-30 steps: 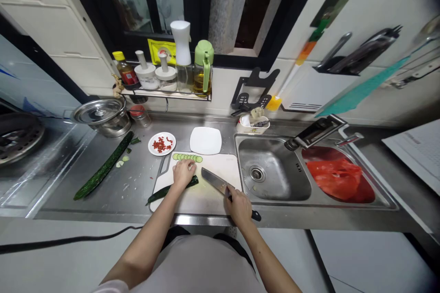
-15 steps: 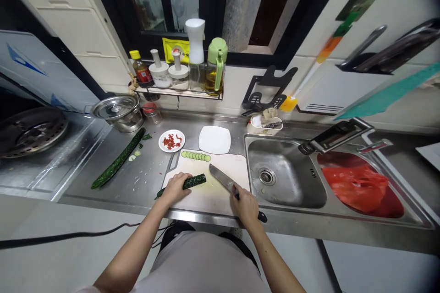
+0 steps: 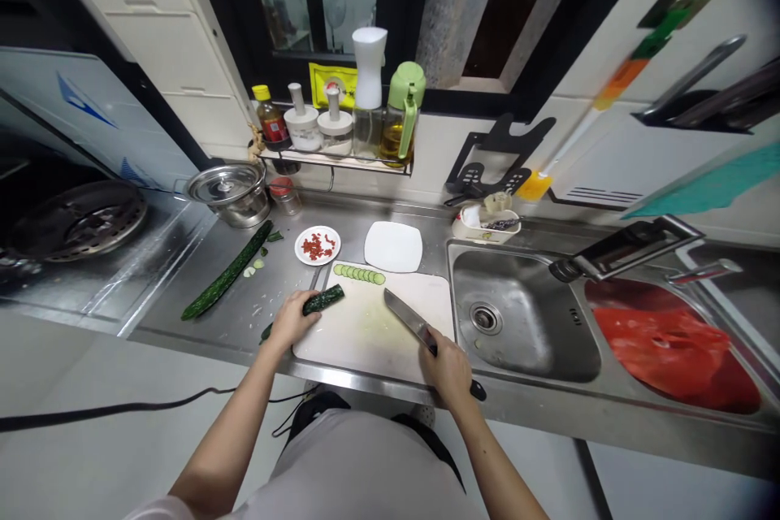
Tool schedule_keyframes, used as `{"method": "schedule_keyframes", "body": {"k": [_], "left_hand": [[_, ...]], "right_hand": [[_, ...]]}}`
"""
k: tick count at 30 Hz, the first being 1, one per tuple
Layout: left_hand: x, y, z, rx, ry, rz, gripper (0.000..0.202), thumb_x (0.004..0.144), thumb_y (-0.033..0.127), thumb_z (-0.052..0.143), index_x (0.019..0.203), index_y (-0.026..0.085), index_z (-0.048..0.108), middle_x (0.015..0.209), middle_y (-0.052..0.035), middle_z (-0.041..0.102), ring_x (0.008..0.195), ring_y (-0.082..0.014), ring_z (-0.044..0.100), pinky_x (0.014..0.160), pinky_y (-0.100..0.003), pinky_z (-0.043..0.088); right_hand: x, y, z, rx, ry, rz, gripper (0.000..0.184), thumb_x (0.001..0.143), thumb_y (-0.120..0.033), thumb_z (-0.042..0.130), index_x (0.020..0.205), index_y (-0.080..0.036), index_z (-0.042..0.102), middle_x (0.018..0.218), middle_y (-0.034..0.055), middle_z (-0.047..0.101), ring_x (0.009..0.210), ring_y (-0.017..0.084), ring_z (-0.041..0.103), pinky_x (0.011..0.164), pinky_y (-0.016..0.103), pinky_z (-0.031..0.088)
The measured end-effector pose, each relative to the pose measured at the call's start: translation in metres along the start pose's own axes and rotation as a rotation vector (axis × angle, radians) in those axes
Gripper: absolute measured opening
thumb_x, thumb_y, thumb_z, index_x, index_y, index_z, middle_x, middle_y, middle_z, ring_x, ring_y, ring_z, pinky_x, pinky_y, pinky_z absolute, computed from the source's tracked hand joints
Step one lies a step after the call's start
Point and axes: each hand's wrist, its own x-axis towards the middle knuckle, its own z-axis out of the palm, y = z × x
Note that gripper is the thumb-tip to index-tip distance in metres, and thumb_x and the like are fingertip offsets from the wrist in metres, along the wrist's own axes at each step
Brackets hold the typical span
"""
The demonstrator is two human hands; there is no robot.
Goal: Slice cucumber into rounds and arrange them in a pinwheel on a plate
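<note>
Green cut cucumber [image 3: 325, 299], grasped in the left hand [image 3: 291, 321], has shifted left, straddling the cutting board's edge [image 3: 359, 341]; the right hand [image 3: 448, 366] grips the knife [image 3: 407, 315]. A round plate [image 3: 300, 247] holds chopped red pieces [image 3: 317, 247]; a green-lidded bottle [image 3: 405, 88], yellow liquid [image 3: 393, 140].

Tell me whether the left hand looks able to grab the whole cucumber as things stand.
Probably not: the left hand holds the cut cucumber. With that set down, the way looks free; nothing covers the whole cucumber.
</note>
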Motion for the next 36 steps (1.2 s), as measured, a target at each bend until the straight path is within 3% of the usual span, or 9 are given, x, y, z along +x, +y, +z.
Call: {"method": "schedule_keyframes", "body": {"k": [6,12,28,36], "left_hand": [[0.007,-0.04,-0.026,0.165,0.078,-0.184,0.046,0.076,0.029,0.064,0.122,0.026,0.058,0.117,-0.0053,0.063,0.111,-0.0254,0.055,0.096,-0.034,0.042],[0.016,-0.054,-0.037,0.28,0.105,-0.299,0.044,0.078,0.029,0.062,0.123,0.028,0.058,0.117,-0.0078,0.061,0.112,-0.0282,0.054,0.094,-0.037,0.042],[0.031,-0.074,-0.028,0.341,0.095,-0.335,0.046,0.081,0.033,0.06,0.127,0.03,0.053,0.121,-0.0075,0.059,0.114,-0.0291,0.052,0.092,-0.039,0.042],[0.027,-0.073,-0.023,0.348,0.126,-0.322,0.056,0.081,0.034,0.059,0.135,0.027,0.047,0.126,-0.0102,0.058,0.117,-0.0305,0.052,0.102,-0.046,0.035]], "right_hand": [[0.002,-0.002,0.004,0.023,-0.005,-0.007,0.04,0.088,-0.029,0.048,0.126,-0.023,0.059,0.106,0.0055,0.07,0.094,0.019,0.063,0.079,0.026,0.041],[0.003,-0.007,0.005,0.029,-0.015,-0.007,0.041,0.087,-0.029,0.049,0.127,-0.025,0.059,0.106,0.0048,0.07,0.095,0.019,0.063,0.078,0.026,0.04],[0.001,-0.006,0.004,0.05,-0.06,0.021,0.043,0.089,-0.033,0.048,0.129,-0.024,0.057,0.112,0.0058,0.068,0.099,0.021,0.062,0.082,0.026,0.042],[0.002,-0.01,0.005,0.052,-0.06,0.022,0.043,0.089,-0.034,0.046,0.129,-0.024,0.057,0.113,0.006,0.068,0.099,0.02,0.062,0.082,0.027,0.041]]}}
